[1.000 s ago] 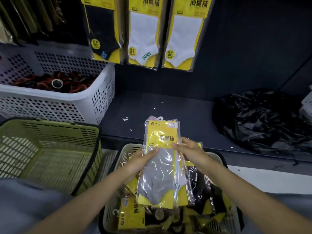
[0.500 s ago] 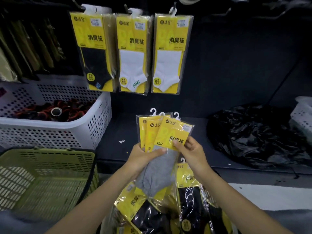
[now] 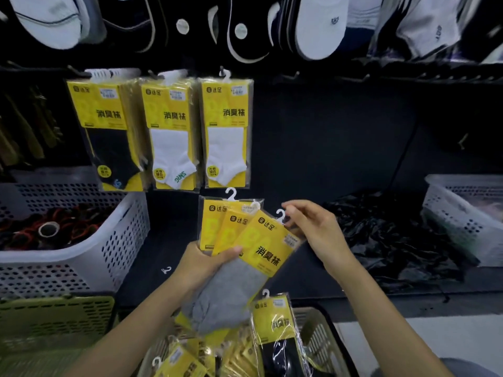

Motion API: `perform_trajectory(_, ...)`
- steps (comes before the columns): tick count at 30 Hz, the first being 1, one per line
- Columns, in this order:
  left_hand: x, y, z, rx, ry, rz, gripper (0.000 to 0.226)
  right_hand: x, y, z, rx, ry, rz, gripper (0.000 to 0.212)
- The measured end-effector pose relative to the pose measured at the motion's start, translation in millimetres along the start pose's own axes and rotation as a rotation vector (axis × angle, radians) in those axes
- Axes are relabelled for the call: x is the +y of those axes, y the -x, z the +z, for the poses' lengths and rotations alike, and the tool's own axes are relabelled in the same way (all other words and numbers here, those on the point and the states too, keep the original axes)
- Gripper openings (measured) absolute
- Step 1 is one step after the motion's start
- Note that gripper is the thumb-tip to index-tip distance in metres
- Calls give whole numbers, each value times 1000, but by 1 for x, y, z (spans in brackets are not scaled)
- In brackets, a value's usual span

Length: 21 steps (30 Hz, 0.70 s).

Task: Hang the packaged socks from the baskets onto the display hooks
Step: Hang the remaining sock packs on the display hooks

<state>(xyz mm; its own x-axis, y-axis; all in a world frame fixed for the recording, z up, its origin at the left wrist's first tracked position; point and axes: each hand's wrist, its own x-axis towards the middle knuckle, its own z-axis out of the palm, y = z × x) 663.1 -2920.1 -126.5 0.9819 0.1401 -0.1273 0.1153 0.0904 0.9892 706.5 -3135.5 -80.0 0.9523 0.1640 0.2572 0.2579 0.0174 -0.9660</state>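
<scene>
Your front grey sock pack (image 3: 268,251) covers most of the two packs behind it (image 3: 215,227), your left hand (image 3: 204,265) hides their lower halves, the sticker (image 3: 290,242) print's too tiny to read, and the basket (image 3: 324,333) runs off the bottom edge.

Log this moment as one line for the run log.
stage: pre-hang | left hand: grips three fanned grey sock packs | right hand: fingers at front pack's hook, grip unclear | display: hung packs above
</scene>
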Motion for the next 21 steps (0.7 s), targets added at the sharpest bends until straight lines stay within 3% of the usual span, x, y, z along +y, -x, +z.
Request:
perform_trajectory(6,0,0,-6,-58,-95,-17,39,-1,0,-3,-55,26,11,5)
perform_trajectory(14,-2,2,-13,-61,-80,-5,41,7,2,3,9,-43,94,3)
perform_trajectory(19,-3,2,-11,-58,-32,10,34,10,0,5,32,-108,123,8)
perform_trajectory(21,0,-2,-12,-17,18,-1,37,13,1,8,33,-207,175,20)
